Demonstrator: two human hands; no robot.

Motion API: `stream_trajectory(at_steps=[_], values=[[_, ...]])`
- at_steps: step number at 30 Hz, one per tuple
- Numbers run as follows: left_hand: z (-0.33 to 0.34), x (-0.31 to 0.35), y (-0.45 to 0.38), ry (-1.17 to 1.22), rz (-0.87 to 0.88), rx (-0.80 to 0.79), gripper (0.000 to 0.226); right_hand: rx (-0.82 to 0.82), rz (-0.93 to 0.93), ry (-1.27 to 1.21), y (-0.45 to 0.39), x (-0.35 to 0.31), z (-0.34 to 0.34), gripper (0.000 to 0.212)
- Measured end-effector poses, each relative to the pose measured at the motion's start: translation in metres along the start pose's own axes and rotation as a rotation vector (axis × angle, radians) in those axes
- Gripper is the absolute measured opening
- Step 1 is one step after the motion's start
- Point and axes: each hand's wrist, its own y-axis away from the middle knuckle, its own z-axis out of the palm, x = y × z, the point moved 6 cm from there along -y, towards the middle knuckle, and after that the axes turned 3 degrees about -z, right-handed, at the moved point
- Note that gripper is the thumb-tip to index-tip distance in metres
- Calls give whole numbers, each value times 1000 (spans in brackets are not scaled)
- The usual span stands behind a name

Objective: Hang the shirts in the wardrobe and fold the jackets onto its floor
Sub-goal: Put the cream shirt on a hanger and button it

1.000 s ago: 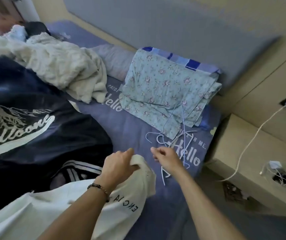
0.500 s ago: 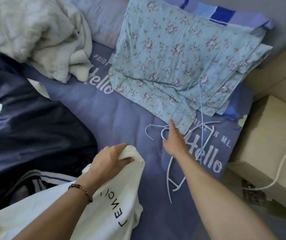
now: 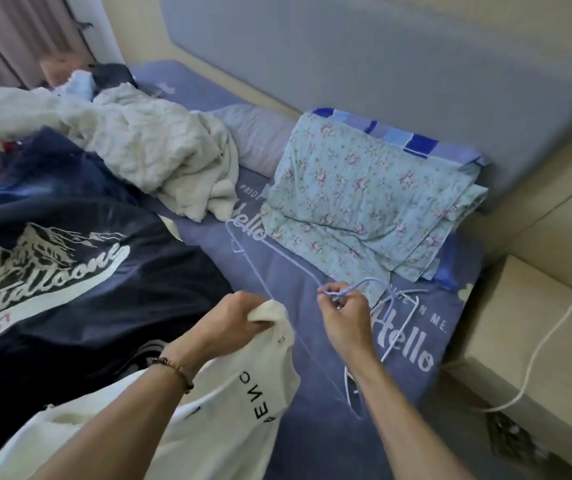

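My left hand (image 3: 234,322) grips the bunched collar of a cream shirt (image 3: 239,386) with black letters, which trails down toward me over the bed. My right hand (image 3: 345,315) pinches the neck of a pale blue wire hanger (image 3: 277,256) just below its hook and holds it lifted over the sheet, its far end reaching toward the floral pillow. Other white hangers (image 3: 405,313) lie on the sheet right of that hand. A dark navy jacket (image 3: 70,271) with white lettering is spread across the bed at left.
A floral pillow (image 3: 364,199) lies against the grey headboard (image 3: 381,64). A cream fleece blanket (image 3: 146,150) is heaped at the back left. A wooden nightstand (image 3: 533,341) stands on the right with a white cable (image 3: 537,348) draped over it.
My right hand has picked one blue hanger out of the pile and raised it toward the shirt collar. My left hand keeps its hold on the shirt. The view has pulled back.
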Motion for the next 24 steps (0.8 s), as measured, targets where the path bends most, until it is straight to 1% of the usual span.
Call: stream_trajectory(at_steps=[2, 3, 5, 6, 8, 10, 11, 13, 15, 16, 18, 19, 21, 22, 23, 24], values=[[-31, 16, 33, 11, 14, 35, 4, -122, -72, -70, 36, -52, 14, 25], [-46, 24, 52, 9, 17, 60, 5, -189, -92, -111, 54, -74, 21, 25], [-81, 38, 99, -3, 19, 125, 14, -300, -130, -176, 99, -121, 32, 20], [-98, 42, 120, -31, 18, 160, 14, -322, -175, -145, 119, -140, 33, 20], [-126, 46, 156, -82, -4, 248, 17, -366, -232, -101, 151, -167, 31, 27], [-154, 49, 200, -71, -11, 322, 23, -444, -251, -65, 184, -199, 27, 24], [-162, 54, 216, -71, 2, 333, 29, -455, -275, -23, 195, -213, 23, 22], [-178, 70, 249, -98, 32, 312, 31, -374, -378, 113, 213, -248, 14, 20], [-189, 82, 272, -123, 29, 244, 24, -254, -452, 212, 223, -282, -1, 27], [-195, 87, 285, -130, 18, 206, 25, -194, -492, 247, 231, -301, -13, 30], [-204, 89, 305, -150, -20, 134, 27, -103, -504, 268, 236, -327, -35, 33], [-209, 87, 314, -141, -41, 122, 26, -79, -496, 266, 237, -337, -45, 33], [-220, 85, 331, 16, -33, 187, 25, -69, -471, 255, 240, -352, -58, 35], [-225, 85, 337, 114, -16, 257, 26, -85, -458, 261, 242, -355, -60, 36], [-232, 85, 340, 160, -1, 349, 28, -89, -446, 266, 245, -358, -61, 34], [-239, 83, 340, 148, 8, 444, 30, -78, -440, 263, 250, -361, -62, 31]])
